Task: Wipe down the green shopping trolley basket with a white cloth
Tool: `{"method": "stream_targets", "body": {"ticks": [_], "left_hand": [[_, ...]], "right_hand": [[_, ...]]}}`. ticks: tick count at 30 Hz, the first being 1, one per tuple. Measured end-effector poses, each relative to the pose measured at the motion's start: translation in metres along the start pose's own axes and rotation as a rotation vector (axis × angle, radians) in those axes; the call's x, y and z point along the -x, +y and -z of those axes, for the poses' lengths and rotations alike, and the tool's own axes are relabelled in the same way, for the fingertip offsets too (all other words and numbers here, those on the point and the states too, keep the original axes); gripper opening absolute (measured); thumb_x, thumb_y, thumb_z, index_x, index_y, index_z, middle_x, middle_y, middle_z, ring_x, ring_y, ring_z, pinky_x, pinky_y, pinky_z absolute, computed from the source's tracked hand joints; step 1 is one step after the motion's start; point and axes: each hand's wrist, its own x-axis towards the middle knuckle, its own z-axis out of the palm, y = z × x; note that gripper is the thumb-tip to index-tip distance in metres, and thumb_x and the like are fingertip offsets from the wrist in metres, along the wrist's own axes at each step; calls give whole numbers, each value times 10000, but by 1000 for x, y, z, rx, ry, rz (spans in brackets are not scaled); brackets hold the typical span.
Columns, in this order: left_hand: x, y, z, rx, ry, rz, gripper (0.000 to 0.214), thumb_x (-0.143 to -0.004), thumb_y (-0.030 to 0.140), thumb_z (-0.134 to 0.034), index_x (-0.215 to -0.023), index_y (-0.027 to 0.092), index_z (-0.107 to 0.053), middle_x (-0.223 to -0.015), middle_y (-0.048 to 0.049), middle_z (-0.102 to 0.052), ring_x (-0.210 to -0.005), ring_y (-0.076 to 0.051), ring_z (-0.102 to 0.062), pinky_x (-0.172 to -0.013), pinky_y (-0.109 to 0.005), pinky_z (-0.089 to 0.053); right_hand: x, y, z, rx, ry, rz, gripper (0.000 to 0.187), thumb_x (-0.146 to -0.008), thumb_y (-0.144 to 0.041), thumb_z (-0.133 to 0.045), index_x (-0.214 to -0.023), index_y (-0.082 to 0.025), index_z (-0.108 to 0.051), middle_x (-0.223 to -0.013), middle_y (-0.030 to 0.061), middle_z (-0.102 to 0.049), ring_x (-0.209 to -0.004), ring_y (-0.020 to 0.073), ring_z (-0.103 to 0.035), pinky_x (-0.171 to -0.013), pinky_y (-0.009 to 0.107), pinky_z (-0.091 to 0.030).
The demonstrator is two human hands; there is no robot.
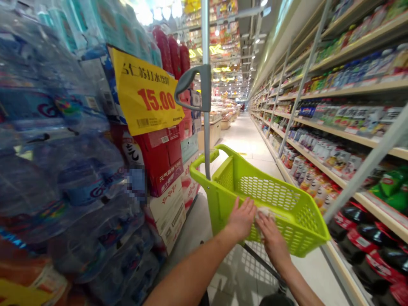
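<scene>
in the head view, one green basket (222, 206) stands before the person, between stacked water packs (95, 187) and the shelves (338, 172). the left hand (244, 219) is unclenched, fingers spread on the near wall, likely steadying it. the right hand (273, 237) holds a pale cloth (269, 211) under its fingers, seemingly so it stays against the basket. two hands, one cloth, one yellow price sign (146, 91).

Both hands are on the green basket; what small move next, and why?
Probably slide the pale cloth along the near rim, away from the left hand: the right hand holds it there, while the left lies against the green basket, perhaps steadying it.
</scene>
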Motion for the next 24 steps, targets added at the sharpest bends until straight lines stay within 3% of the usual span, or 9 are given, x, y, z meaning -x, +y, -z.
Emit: {"method": "stream_targets", "body": {"ticks": [4,8,10,14,16,21,24], "left_hand": [[-2,7,-12,-7,-66,9,501,-834,249,-289,-1307,85,-299,-1415,-111,-248,-1316,-228,-162,-1048,-508,-158],[-9,13,-18,-28,-70,1,516,-817,220,-311,-1322,116,-283,-1426,-80,-222,-1320,-218,-149,-1053,-508,-152],[-14,17,-20,-42,-70,3,520,-811,205,-312,-1324,125,-284,-1425,-71,-224,-1320,-213,-151,-1055,-501,-155],[-18,24,-24,-44,-83,-15,545,-784,190,-340,-1323,119,-292,-1423,-82,-224,-1319,-219,-156,-1056,-495,-154],[-18,25,-25,-30,-83,-28,565,-768,182,-357,-1324,117,-289,-1425,-82,-215,-1319,-222,-152,-1060,-496,-139],[-25,37,-22,-5,-116,-56,593,-747,157,-363,-1331,115,-273,-1427,-77,-209,-1323,-216,-135,-1066,-491,-122],[-31,49,-20,7,-140,-93,603,-739,155,-371,-1333,120,-272,-1427,-79,-207,-1323,-222,-134,-1063,-501,-122]], "right_hand": [[42,-1,-10,10,-54,-68,758,-527,70,-335,-1214,-220,-475,-1294,49,-458,-1260,199,-294,-979,419,-374],[22,-6,20,7,53,-146,766,-545,62,-343,-1269,-178,-410,-1360,71,-363,-1292,218,-210,-1024,461,-298],[16,-1,28,47,75,-173,711,-574,58,-352,-1244,-163,-443,-1340,91,-391,-1290,222,-217,-1017,468,-306],[45,5,17,131,4,-235,621,-576,73,-354,-1097,-188,-568,-1186,91,-556,-1236,201,-340,-934,422,-422],[56,3,17,130,6,-255,627,-568,78,-346,-1087,-191,-572,-1169,82,-569,-1230,190,-351,-925,407,-434],[27,5,44,101,143,-209,620,-621,68,-323,-1172,-144,-512,-1304,95,-440,-1290,202,-219,-1005,456,-335],[26,13,42,145,111,-222,578,-652,63,-332,-1144,-160,-539,-1261,92,-489,-1267,200,-280,-979,449,-371]]}}
